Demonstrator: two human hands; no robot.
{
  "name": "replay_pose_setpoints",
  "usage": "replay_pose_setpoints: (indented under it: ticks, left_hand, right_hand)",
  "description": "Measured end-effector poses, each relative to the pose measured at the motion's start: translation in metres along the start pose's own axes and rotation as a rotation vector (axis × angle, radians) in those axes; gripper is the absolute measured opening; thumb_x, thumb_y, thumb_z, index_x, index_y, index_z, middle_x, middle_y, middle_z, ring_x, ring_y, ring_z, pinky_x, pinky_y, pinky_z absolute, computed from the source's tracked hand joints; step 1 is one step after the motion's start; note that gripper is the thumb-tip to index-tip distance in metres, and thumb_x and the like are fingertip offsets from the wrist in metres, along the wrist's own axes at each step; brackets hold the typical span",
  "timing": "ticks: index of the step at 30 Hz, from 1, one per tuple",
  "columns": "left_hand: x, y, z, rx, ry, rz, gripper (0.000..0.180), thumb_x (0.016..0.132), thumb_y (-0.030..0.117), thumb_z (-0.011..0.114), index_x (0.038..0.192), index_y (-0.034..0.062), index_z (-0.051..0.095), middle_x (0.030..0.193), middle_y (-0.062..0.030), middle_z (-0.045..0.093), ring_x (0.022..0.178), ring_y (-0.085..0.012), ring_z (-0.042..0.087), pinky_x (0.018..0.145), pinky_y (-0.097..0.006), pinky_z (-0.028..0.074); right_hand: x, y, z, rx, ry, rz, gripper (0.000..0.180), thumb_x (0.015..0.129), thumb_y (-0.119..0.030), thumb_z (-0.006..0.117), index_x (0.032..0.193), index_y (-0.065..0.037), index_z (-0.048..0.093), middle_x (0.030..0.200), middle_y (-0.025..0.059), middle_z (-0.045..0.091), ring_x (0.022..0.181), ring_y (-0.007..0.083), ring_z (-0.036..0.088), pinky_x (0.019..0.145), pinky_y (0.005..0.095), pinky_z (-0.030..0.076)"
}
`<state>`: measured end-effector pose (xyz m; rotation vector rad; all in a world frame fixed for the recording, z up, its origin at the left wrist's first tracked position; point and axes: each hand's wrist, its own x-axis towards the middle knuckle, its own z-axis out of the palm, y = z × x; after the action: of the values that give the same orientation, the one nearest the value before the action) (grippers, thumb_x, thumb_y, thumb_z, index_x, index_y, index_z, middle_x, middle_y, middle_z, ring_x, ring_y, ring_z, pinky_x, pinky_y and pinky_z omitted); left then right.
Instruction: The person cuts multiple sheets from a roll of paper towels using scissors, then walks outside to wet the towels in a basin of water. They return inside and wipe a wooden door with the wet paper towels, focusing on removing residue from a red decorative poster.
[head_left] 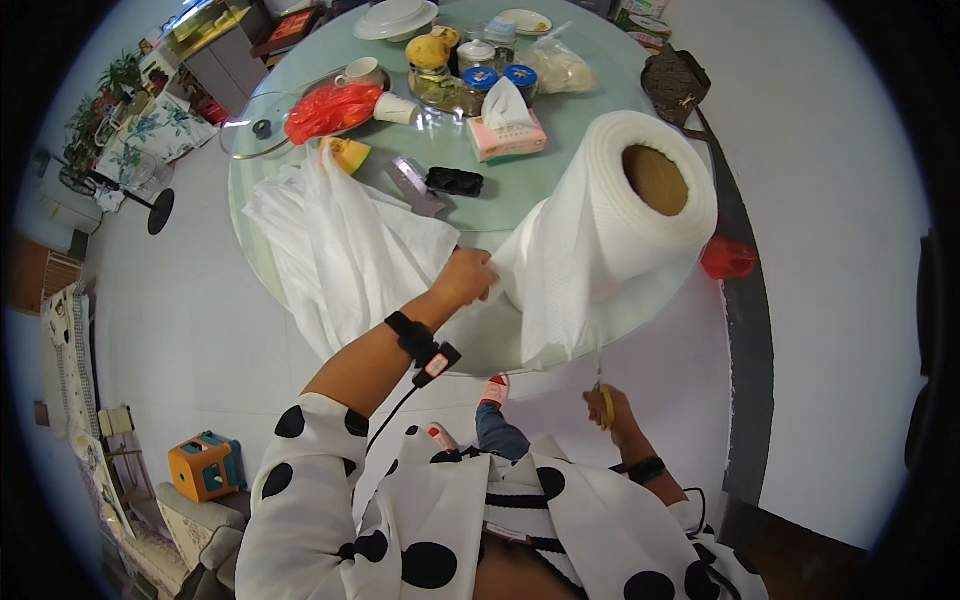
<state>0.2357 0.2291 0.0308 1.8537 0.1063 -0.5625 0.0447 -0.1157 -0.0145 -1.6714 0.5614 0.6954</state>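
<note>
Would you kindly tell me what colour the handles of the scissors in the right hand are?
Yellow handles on the scissors in the right hand, seen in the head view.

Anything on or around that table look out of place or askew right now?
The pot lid lies with part of it past the table's rim, with no pot in sight. The cut white sheets droop over the same edge. No spills or visible damage.

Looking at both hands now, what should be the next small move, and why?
Probably bring the scissors in the right hand up to the hanging sheet's lower edge. The left hand already holds that sheet pulled from the big white roll, while the scissors sit just below it, apparently not yet cutting.
</note>
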Motion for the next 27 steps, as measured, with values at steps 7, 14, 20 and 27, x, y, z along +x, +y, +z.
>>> replay_pose_setpoints:
  ticks: [7, 14, 20, 27]
  left_hand:
    - [0.095, 0.086, -0.03, -0.256, 0.055, 0.306, 0.025, 0.083, 0.003, 0.051, 0.104, -0.0032, 0.065, 0.091, -0.0087, 0.07, 0.072, -0.0125, 0.062, 0.066, -0.027, 0.049]
    - [0.145, 0.131, -0.018, 0.005, -0.329, 0.67, 0.034, 0.089, 0.006, 0.06, 0.122, 0.0028, 0.06, 0.119, -0.0078, 0.064, 0.107, -0.0181, 0.06, 0.096, -0.032, 0.046]
    - [0.162, 0.133, -0.011, -0.792, -0.709, 0.164, 0.03, 0.09, 0.009, 0.058, 0.119, 0.0022, 0.06, 0.115, -0.0094, 0.065, 0.102, -0.0166, 0.062, 0.091, -0.032, 0.049]
    - [0.087, 0.137, -0.028, -0.583, -0.09, 0.495, 0.026, 0.093, 0.016, 0.054, 0.115, 0.002, 0.059, 0.105, -0.0088, 0.066, 0.092, -0.0163, 0.064, 0.079, -0.029, 0.052]
  right_hand:
    - [0.057, -0.096, -0.048, 0.356, 0.176, -0.487, 0.018, 0.079, -0.017, 0.068, 0.081, -0.008, 0.052, 0.067, 0.0006, 0.052, 0.058, 0.0096, 0.048, 0.053, 0.0241, 0.037]
    - [0.118, -0.229, -0.045, 0.479, 0.223, -0.627, 0.02, 0.087, -0.019, 0.064, 0.104, -0.009, 0.056, 0.094, -0.0015, 0.059, 0.079, 0.0065, 0.055, 0.064, 0.0199, 0.043]
    - [0.133, -0.286, -0.023, 0.344, -0.186, -1.035, 0.031, 0.089, -0.015, 0.063, 0.116, -0.002, 0.058, 0.109, 0.0052, 0.064, 0.099, 0.0112, 0.059, 0.087, 0.0273, 0.047]
    - [0.126, -0.239, -0.051, 0.449, 0.35, -0.832, 0.022, 0.082, -0.009, 0.067, 0.101, -0.002, 0.058, 0.081, 0.0005, 0.055, 0.076, 0.0107, 0.056, 0.066, 0.0259, 0.047]
